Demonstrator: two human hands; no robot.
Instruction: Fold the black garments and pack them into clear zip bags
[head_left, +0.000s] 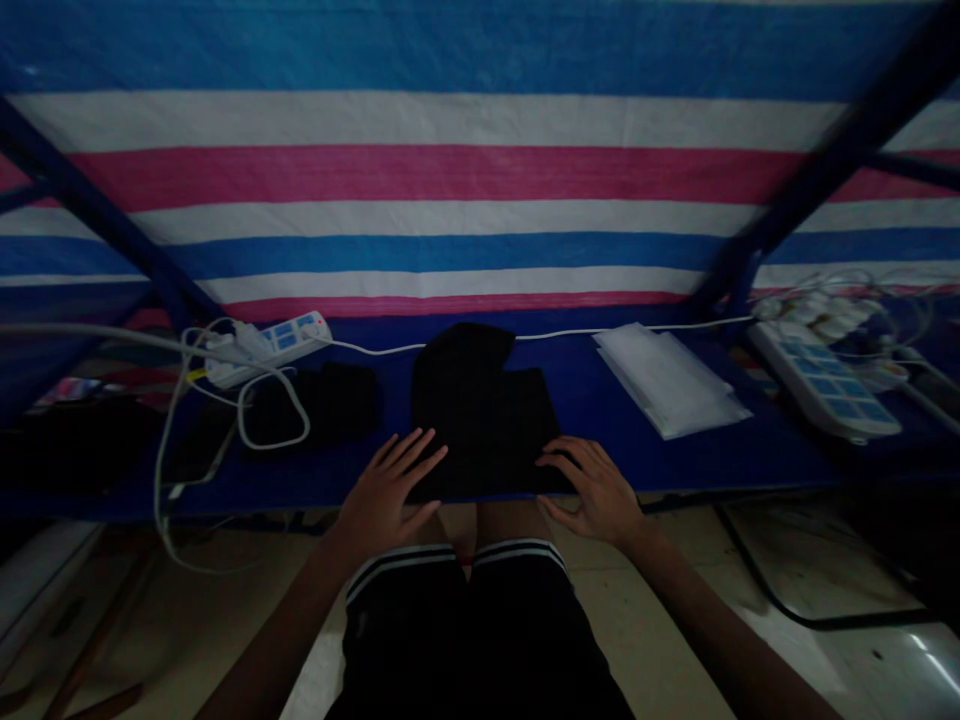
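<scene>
A piece of black cloth [484, 420], likely a folded garment, lies on the blue shelf [600, 460] straight in front of me. Its exact kind is hard to make out in the dim light. My left hand [390, 495] is at the cloth's near left corner, fingers spread and nothing gripped. At the near right edge, my right hand [592, 490] has its fingers apart and slightly curled, the fingertips at the cloth's border.
Left of the cloth are a dark folded bundle [337, 400], a white power strip [292, 340] with looping cables and a phone [202, 445]. To the right lie clear plastic bags [671, 380] and a larger power strip [825, 385]. Striped sheeting [450, 170] hangs behind.
</scene>
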